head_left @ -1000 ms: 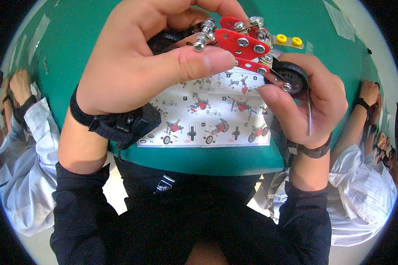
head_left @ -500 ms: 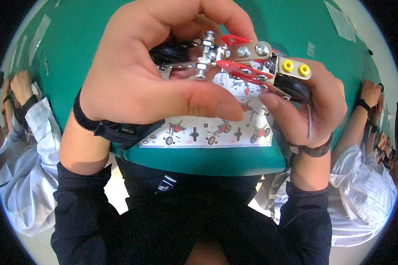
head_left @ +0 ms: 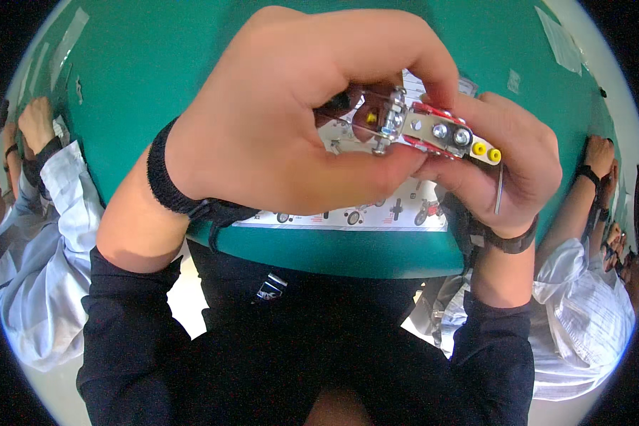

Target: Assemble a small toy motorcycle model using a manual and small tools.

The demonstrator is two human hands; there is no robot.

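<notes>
A model motorcycle of metal strips, red plates, bolts and yellow bushings is held above the table between my two hands. My left hand arches over it, thumb and forefinger closed on the red side plates. My right hand grips the end with the yellow bushings, its thumb below and fingers above. A thin metal rod, perhaps a hex key, sticks out from my right palm. A dark round part, perhaps a wheel, lies partly hidden behind my left fingers.
Beneath my hands a printed instruction sheet with motorcycle pictures lies on the green table. A small metal part and clear plastic pieces lie farther out. Other people's hands rest at the left and right edges.
The model has turned and moved slightly right and down, so its bolted top strip faces me more. My left thumb and forefinger have closed in on its red plates.
</notes>
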